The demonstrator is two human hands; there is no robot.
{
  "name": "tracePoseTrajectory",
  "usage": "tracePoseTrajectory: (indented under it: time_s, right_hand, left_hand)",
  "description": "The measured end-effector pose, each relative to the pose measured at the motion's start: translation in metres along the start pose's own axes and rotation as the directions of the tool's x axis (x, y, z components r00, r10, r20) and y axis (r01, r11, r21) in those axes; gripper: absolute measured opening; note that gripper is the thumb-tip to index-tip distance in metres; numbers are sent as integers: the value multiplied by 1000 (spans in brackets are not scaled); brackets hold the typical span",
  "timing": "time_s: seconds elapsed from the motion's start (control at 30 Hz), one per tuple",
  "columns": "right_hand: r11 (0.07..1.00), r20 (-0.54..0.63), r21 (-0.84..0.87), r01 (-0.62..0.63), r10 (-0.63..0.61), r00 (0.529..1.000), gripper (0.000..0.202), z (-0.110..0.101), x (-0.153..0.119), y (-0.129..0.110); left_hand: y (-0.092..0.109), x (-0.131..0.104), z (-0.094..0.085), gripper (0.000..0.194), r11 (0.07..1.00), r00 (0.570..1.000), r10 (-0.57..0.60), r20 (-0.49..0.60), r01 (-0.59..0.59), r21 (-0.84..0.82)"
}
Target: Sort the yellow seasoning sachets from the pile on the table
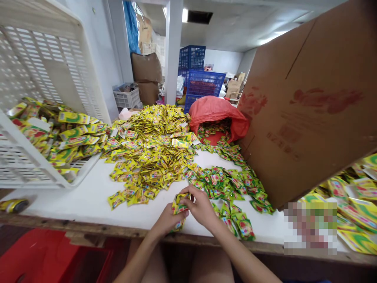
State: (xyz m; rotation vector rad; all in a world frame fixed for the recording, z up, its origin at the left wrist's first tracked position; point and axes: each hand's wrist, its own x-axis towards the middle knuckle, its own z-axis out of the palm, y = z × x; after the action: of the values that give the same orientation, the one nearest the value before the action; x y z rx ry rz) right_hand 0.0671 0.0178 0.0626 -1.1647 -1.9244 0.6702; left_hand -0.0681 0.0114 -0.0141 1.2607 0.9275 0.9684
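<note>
My left hand [168,219] is closed round a small yellow-and-green carton [177,205], above the table's front edge. My right hand [200,205] has its thumb and fingers pinched at the carton's upper right side; whether a sachet is also between them is hidden. Just beyond both hands lies a large heap of yellow sachets [150,161]. To the right of my right hand, green sachets [224,181] spread over the white tabletop [85,208]. A few more green sachets [243,226] lie close to the front edge.
A white slatted crate [73,78] tipped on its side at left holds many cartons [73,129]. A red bag [216,112] opens at the back. A large cardboard box [306,94] leans at right, beside more cartons [359,212]. Below is a red stool [35,255].
</note>
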Motion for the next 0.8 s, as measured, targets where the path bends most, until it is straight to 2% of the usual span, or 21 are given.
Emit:
tracePoseTrajectory:
  time_s: [0.1, 0.17, 0.27, 0.43, 0.53, 0.63, 0.7, 0.8]
  right_hand:
    - [1000, -16, -3, -2, 1, 1000, 17, 2, -2, 0]
    - [999, 19, -33, 26, -25, 1000, 17, 3, -3, 0]
    - [984, 67, -140, 107, -98, 993, 13, 2, -3, 3]
    - [943, 62, -278, 183, -173, 983, 9, -5, -9, 6]
    - [932, 167, -308, 190, -144, 975, 18, -6, -11, 6]
    - [922, 280, -314, 227, -138, 950, 23, -4, -11, 7]
    - [923, 262, -310, 228, -147, 954, 15, -4, -10, 6]
    - [936, 157, -297, 189, -148, 976, 7, -3, -10, 5]
  left_hand:
    - [0, -1, 0, 24, 1000, 1000, 0, -6, 0, -2]
    - [-1, -1, -1, 24, 1000, 1000, -4, -6, 4, -9]
    - [-2, 0, -1, 22, 1000, 1000, -14, -1, 14, -15]
    - [1, 0, 1, 27, 995, 999, -39, 16, 40, -92]
    - [3, -1, 3, 37, 993, 999, -39, 26, 42, -111]
    - [3, -1, 4, 32, 998, 998, -8, 65, 12, -68]
    - [4, -1, 4, 26, 998, 996, 5, 88, 0, -55]
    - [6, -2, 2, 29, 998, 997, 26, 71, -21, -64]
